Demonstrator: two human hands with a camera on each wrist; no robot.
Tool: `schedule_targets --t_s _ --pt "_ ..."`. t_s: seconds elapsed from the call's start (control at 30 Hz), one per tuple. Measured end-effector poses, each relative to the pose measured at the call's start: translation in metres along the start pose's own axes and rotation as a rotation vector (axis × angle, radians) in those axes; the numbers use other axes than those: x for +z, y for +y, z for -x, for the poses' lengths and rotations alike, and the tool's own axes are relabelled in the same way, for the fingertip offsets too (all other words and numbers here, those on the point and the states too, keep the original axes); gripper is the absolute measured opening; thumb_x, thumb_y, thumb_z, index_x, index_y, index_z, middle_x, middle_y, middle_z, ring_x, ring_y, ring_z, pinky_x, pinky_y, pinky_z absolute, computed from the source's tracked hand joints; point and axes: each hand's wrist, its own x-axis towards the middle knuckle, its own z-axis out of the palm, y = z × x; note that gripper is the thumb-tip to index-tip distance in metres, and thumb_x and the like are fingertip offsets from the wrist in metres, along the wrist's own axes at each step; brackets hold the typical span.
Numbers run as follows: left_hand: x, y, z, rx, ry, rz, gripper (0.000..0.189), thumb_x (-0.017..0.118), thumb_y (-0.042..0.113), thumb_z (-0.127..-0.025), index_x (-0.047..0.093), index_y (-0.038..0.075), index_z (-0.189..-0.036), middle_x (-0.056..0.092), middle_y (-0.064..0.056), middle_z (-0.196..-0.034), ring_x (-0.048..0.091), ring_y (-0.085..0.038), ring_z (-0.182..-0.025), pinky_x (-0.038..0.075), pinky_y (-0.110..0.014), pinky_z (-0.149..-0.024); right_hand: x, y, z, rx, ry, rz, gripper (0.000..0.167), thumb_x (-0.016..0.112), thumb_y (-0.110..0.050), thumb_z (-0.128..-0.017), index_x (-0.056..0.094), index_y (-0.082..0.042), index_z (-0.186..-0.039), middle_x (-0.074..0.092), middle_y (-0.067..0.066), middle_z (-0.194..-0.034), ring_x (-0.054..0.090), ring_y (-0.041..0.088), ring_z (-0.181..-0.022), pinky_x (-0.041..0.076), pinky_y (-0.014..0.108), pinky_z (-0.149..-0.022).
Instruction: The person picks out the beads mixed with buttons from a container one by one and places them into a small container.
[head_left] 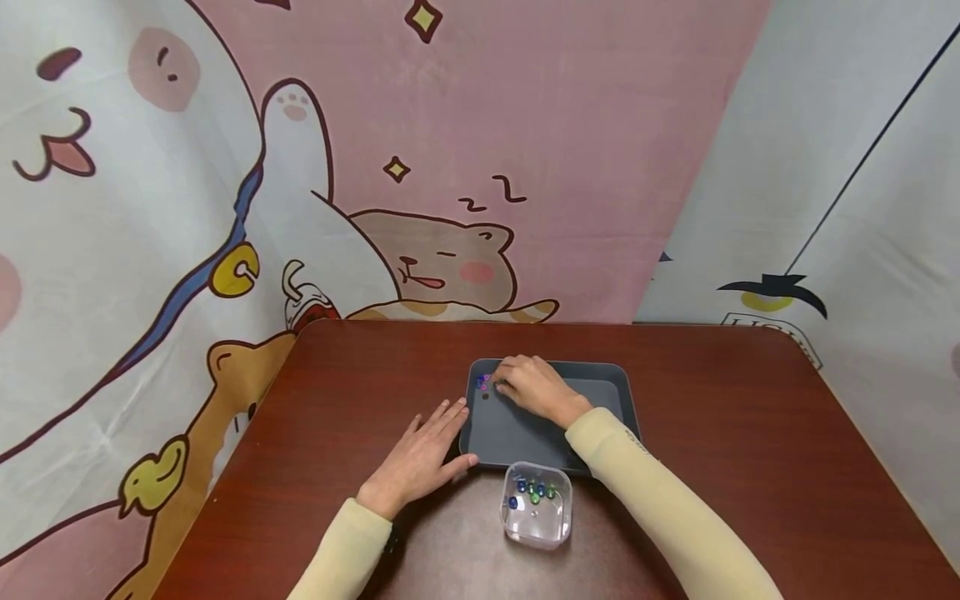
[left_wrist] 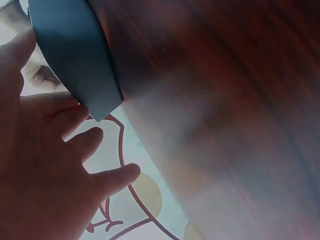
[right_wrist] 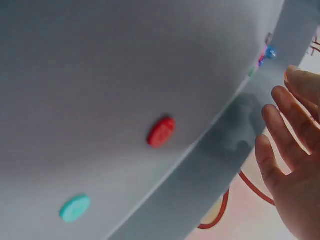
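A shallow grey tray (head_left: 525,433) lies on the table. My right hand (head_left: 534,385) reaches over its far left part, fingertips close to a cluster of small purple, pink and blue pieces (head_left: 482,382). The right wrist view shows this hand (right_wrist: 295,135) with its outer fingers fairly straight; I cannot tell whether thumb and index pinch something. A red oval piece (right_wrist: 161,132) and a turquoise oval piece (right_wrist: 75,207) lie apart on the tray floor. My left hand (head_left: 422,457) has its fingers spread, fingertips at the tray's left edge.
A clear plastic box (head_left: 536,529) with several blue and green pieces stands by the tray's near edge. The brown wooden table (head_left: 735,450) extends on both sides. Behind it hangs a cartoon-print cloth (head_left: 585,150).
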Motion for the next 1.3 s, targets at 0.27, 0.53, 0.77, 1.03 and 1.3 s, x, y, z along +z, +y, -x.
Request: schedule_targets --t_s 0.27,0.53,0.77,1.03,1.3 --pt "-0.004 0.001 0.003 0.014 0.021 -0.003 0.079 0.053 0.059 -0.103 0.035 0.010 -0.162 0.027 -0.005 -0.170 0.024 -0.027 -0.156 0.026 -0.063 -0.119 -0.020 0.001 0.008 0.040 0.040 -0.061 0.020 0.074 -0.017 -0.098 0.078 -0.012 -0.116 0.073 0.004 -0.116 0.069 0.024 -0.108 0.055 0.048 -0.094" --pt "-0.007 0.003 0.007 0.118 0.100 0.027 0.072 0.053 0.053 -0.105 0.040 0.009 -0.160 0.032 -0.003 -0.168 0.028 -0.026 -0.155 0.027 -0.063 -0.119 -0.028 0.001 0.019 0.009 0.086 -0.045 0.020 0.074 -0.019 -0.098 0.078 -0.010 -0.115 0.072 0.003 -0.116 0.068 0.024 -0.108 0.055 0.047 -0.092" --pt "-0.008 0.014 0.009 0.260 0.153 0.054 0.075 0.064 0.053 -0.100 0.044 0.008 -0.157 0.038 -0.001 -0.165 0.031 -0.023 -0.154 0.027 -0.058 -0.121 -0.036 -0.004 0.028 0.000 0.132 -0.033 0.018 0.076 -0.018 -0.096 0.078 -0.012 -0.113 0.073 0.003 -0.116 0.068 0.023 -0.108 0.056 0.046 -0.091" --pt "-0.009 0.032 0.009 0.390 0.065 0.092 0.095 0.074 0.061 -0.088 0.037 0.013 -0.162 0.034 0.000 -0.167 0.027 -0.023 -0.155 0.028 -0.059 -0.120 -0.051 -0.011 0.033 0.007 0.150 -0.025 0.018 0.076 -0.018 -0.097 0.078 -0.012 -0.113 0.073 0.002 -0.117 0.067 0.023 -0.111 0.054 0.047 -0.094" --pt "-0.003 0.041 0.007 0.453 0.003 0.056 0.104 0.070 0.075 -0.082 0.041 0.011 -0.159 0.038 -0.001 -0.165 0.028 -0.024 -0.155 0.031 -0.061 -0.118 -0.063 -0.017 0.042 -0.025 0.168 -0.030 0.019 0.076 -0.017 -0.096 0.078 -0.012 -0.114 0.072 0.002 -0.119 0.066 0.023 -0.113 0.054 0.047 -0.095"
